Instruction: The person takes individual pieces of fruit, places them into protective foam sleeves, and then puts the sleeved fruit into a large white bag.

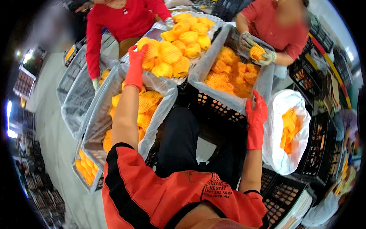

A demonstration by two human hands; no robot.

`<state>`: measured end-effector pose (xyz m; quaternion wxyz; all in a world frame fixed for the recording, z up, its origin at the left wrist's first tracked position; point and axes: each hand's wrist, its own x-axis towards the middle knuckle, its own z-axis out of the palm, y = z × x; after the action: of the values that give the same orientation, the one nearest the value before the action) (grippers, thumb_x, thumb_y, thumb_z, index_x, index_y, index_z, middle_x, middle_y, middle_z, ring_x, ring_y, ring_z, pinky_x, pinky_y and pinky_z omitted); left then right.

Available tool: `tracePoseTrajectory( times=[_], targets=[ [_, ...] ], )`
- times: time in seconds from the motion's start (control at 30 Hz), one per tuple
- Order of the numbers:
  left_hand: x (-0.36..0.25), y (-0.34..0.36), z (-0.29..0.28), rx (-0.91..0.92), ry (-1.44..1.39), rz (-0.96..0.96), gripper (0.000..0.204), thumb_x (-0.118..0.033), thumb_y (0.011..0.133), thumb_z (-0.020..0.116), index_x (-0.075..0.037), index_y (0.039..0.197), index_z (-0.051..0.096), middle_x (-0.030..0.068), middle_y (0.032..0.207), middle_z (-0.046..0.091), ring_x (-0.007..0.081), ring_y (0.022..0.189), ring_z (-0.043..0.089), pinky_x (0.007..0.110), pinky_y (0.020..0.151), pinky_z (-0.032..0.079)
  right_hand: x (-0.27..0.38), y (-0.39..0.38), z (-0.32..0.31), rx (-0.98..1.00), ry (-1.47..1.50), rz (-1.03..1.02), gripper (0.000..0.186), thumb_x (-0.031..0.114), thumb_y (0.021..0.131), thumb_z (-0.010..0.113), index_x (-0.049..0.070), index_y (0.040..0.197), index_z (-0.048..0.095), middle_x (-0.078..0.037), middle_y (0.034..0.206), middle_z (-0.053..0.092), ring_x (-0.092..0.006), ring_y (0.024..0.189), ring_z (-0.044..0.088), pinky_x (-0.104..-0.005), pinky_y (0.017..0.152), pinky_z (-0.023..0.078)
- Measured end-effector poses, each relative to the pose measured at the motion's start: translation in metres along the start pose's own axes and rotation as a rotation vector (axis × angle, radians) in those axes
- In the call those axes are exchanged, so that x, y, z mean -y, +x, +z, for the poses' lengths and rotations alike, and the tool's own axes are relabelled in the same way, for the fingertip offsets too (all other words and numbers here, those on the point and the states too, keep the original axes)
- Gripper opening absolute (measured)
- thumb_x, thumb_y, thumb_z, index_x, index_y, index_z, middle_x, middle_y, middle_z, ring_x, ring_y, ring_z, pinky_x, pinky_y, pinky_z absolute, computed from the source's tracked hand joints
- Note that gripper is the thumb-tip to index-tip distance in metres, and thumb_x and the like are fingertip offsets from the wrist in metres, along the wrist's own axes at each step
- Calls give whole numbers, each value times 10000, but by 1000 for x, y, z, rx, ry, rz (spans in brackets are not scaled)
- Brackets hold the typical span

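Grey floor (51,114) runs left of the netted-fruit pile (170,52); left hand (136,65) uncurled at its left edge, right hand (256,119) spread, empty, beside the crate (217,98) right of it.

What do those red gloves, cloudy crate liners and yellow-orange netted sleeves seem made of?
Plain red gloves: probably rubber, fairly smooth, judging by their even colour and snug fit. Cloudy, translucent crate liners: likely thin plastic film, given the crinkles. Yellow-orange netted sleeves: perhaps foam, matte, with raised mesh.
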<state>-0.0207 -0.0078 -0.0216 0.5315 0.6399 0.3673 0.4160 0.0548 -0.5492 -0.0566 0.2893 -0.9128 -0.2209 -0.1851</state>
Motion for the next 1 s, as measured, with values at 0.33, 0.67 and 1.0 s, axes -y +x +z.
tracePoseTrajectory(
  times=[0.33, 0.67, 1.0],
  targets=[
    [-39, -15, 69, 150, 672, 1175, 421, -207, 864, 684, -62, 1255, 625, 189, 1199, 656, 374, 1125, 608, 455, 967, 470, 24, 6, -9, -37, -104, -42, 311, 221, 860, 663, 65, 1128, 664, -134, 842, 672, -321, 751, 645, -480, 703, 492],
    [50, -146, 335, 1213, 834, 903, 250, -110, 900, 568, -103, 1118, 691, 191, 1074, 692, 397, 1000, 657, 459, 838, 543, 23, 7, -7, -24, -209, 2, 295, 237, 854, 671, 89, 1110, 668, -79, 775, 637, -277, 694, 623, -449, 642, 449],
    [81, -127, 357, 1117, 1224, 727, 472, -286, 617, 851, -94, 1034, 738, 200, 1096, 689, 368, 1030, 668, 438, 876, 558, 20, 7, -4, -107, -206, -43, 326, 235, 842, 686, 64, 1118, 672, -55, 788, 595, -236, 709, 597, -403, 645, 441]
  ],
)
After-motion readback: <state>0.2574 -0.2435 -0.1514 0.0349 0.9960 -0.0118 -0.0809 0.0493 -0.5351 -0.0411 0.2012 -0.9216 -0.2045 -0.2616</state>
